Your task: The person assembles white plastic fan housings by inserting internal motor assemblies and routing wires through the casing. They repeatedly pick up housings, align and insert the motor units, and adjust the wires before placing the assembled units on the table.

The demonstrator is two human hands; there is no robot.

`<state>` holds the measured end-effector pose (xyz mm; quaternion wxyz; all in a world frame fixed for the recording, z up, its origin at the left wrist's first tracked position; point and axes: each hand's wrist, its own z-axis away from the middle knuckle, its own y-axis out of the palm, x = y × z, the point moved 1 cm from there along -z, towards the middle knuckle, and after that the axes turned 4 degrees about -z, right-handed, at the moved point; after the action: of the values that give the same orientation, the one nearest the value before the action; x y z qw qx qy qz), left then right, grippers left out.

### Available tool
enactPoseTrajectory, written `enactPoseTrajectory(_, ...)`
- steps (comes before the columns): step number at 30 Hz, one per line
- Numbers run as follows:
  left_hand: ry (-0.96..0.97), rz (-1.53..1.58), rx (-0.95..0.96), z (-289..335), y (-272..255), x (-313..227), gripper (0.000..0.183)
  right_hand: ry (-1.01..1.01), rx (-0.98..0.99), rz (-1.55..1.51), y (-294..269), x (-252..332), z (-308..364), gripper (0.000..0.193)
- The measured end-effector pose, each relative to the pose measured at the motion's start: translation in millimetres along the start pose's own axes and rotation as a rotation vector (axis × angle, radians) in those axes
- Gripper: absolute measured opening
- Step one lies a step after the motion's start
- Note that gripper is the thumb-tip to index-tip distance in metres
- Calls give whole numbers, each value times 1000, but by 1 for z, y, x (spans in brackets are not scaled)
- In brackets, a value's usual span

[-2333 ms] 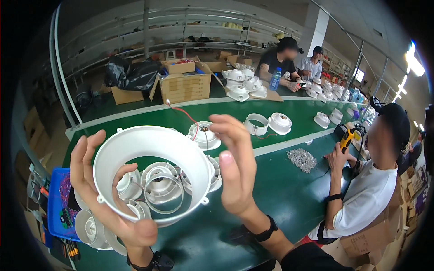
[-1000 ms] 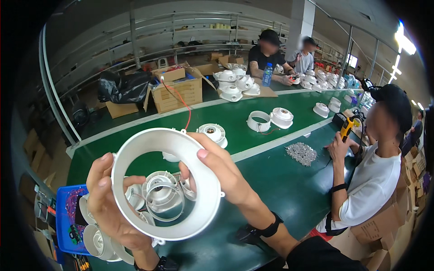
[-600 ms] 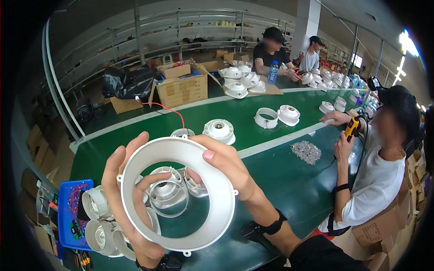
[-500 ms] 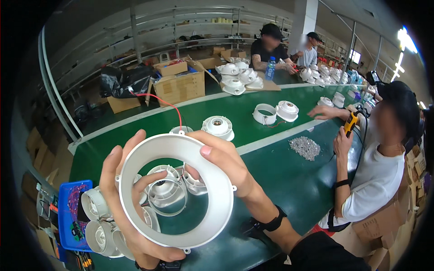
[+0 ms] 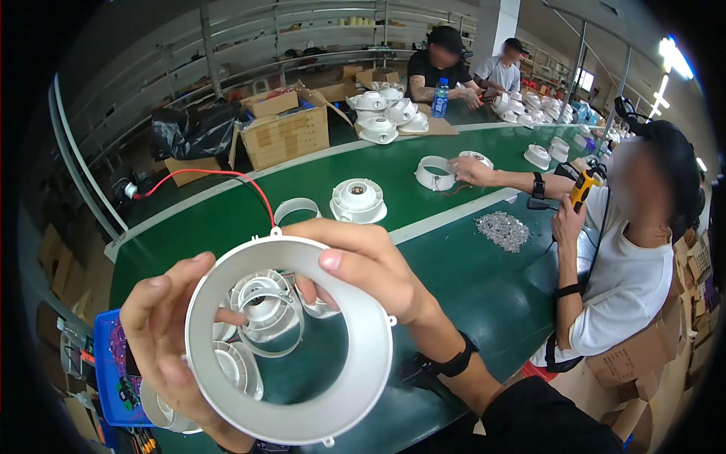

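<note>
A white plastic ring [image 5: 364,356] with small screw tabs is held up close before me, its round opening facing me. My right hand [image 5: 370,265] grips its upper right rim, thumb on the front and fingers curled behind. My left hand [image 5: 162,340] cradles the left side, with some fingers loosely raised beside the rim and one showing through the opening. From the ring's top a red wire [image 5: 219,175] arcs left to a white connector [image 5: 131,191]. Through the opening I see white round motor housings [image 5: 261,291] and a thinner ring [image 5: 272,352].
More white housings [image 5: 358,200] stand on the green table [image 5: 484,303], near a pile of small metal parts [image 5: 503,231]. A blue tray [image 5: 113,405] with wires sits at left. On the right a co-worker [image 5: 628,250] holds a yellow tool [image 5: 582,189]. Cardboard boxes [image 5: 283,136] stand behind.
The ring has shifted slightly left and down and tilted; the red wire swings further left. My left fingers have loosened outward. The co-worker's arm now reaches to a white ring across the table.
</note>
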<state>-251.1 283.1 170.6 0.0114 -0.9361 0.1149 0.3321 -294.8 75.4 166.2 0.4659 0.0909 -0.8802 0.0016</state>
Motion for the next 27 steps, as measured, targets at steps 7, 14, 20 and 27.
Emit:
enactPoseTrajectory(7, -109, -201, 122, -9, 8, 2, 67, -120, -126, 323, 7, -4, -4, 49)
enactPoseTrajectory(14, -51, -398, 118, -9, 5, 5, 45, -63, -154, 286, 17, -3, 0, 67)
enactPoseTrajectory(20, 297, -525, 98, -9, 4, 9, 40, -150, -116, 302, 23, -17, -6, 73)
enactPoseTrajectory(27, 607, -635, 115, -11, 12, 13, 49, -82, -136, 188, 26, -16, -5, 66)
